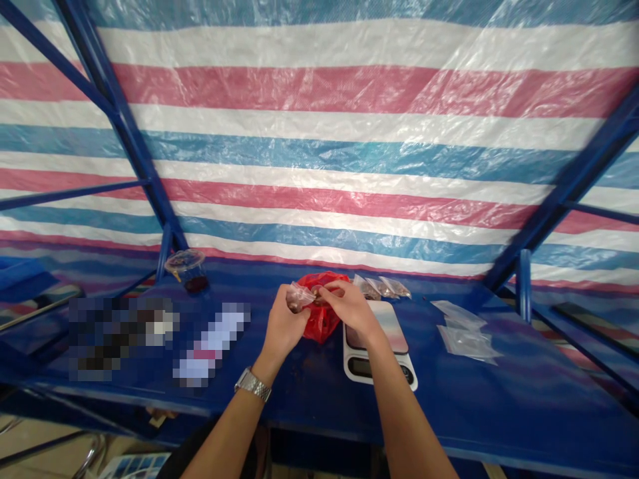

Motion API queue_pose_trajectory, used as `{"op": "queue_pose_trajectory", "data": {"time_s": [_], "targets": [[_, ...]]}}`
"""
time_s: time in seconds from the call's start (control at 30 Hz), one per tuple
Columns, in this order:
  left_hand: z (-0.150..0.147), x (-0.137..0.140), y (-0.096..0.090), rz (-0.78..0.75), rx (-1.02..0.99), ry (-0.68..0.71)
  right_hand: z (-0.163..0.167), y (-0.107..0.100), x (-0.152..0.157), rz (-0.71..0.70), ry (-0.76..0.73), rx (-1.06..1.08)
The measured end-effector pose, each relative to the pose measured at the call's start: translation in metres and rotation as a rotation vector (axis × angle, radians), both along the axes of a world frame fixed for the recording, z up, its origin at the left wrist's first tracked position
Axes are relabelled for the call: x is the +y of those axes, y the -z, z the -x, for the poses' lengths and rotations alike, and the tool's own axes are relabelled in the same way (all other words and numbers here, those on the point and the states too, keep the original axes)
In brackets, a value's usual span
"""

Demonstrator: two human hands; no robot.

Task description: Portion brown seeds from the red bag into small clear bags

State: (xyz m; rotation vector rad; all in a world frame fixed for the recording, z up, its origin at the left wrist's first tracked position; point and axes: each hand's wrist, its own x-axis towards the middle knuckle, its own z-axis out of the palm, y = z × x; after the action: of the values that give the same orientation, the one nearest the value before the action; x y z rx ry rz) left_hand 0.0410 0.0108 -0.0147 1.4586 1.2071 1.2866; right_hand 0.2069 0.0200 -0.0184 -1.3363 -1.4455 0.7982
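My left hand [285, 324] is closed around a small clear plastic bag [298, 297] with brown bits inside. Fingers of my right hand [348, 307] are pinched together at the mouth of that bag, by some small brown pieces whose kind I cannot make out. Both hands are over an open red plastic bag [319, 324] on the blue table. Just right of it stands a white kitchen scale [367, 377], partly covered by my right forearm. Behind the scale lie several filled clear bags [387, 287] in a row.
Flat clear bags [466, 332] lie on the right of the blue table [499, 406]. To the left are a clear plastic cup [187, 269] with dark liquid and two blurred-out items. Blue metal posts [134, 146] and a striped plastic sheet [339, 159] rise behind.
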Motion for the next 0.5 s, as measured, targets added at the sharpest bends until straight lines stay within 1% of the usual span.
{"op": "queue_pose_trajectory", "data": {"time_s": [0.07,0.13,0.27,0.37,0.5], "targets": [[-0.001,0.002,0.004,-0.009,-0.005,0.036,-0.001,-0.007,-0.002,-0.081,0.031,0.033],[-0.002,0.003,0.007,-0.018,-0.009,0.042,0.0,-0.016,-0.005,-0.142,0.04,0.048],[-0.003,0.004,0.013,-0.072,0.018,0.072,0.009,-0.029,-0.012,-0.234,-0.015,0.031],[-0.002,0.005,0.016,-0.095,0.063,0.059,0.016,-0.031,-0.014,-0.304,0.013,-0.04],[-0.003,0.005,0.016,-0.113,0.077,0.035,0.019,-0.031,-0.013,-0.36,0.03,-0.092]]}}
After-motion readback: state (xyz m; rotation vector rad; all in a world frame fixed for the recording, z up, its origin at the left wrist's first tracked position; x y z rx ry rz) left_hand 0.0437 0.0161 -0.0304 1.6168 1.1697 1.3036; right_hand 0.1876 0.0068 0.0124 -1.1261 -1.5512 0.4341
